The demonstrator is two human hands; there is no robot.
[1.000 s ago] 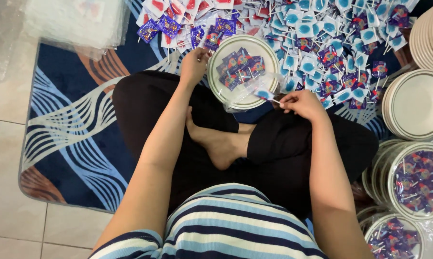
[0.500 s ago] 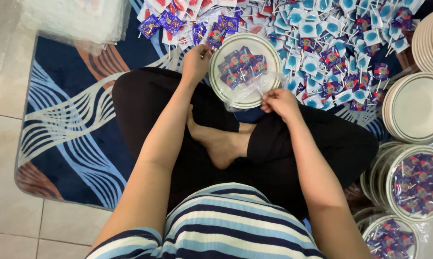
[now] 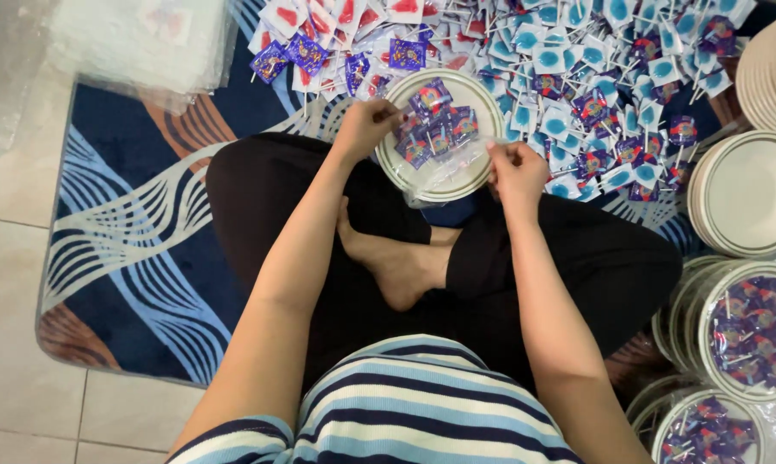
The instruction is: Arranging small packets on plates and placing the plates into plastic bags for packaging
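Head | plate [image 3: 482,101]: white, purple-wrapped lollipops | left hand [image 3: 366,127], right hand [image 3: 515,169] pinch its plastic wrap [image 3: 448,172]

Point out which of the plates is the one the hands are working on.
The plate on the person's lap, holding purple-wrapped lollipops under loose clear plastic. The left hand and right hand grip its opposite edges; the other plates sit stacked at the right, untouched.

Spread under crossed legs: blue patterned rug [image 3: 122,258] on pale tiled floor [image 3: 10,206]. Upper left, stacked clear plastic bags [image 3: 139,43]. At right, empty bowls [image 3: 749,193] piled, with filled wrapped bowls [image 3: 753,331] just below them.
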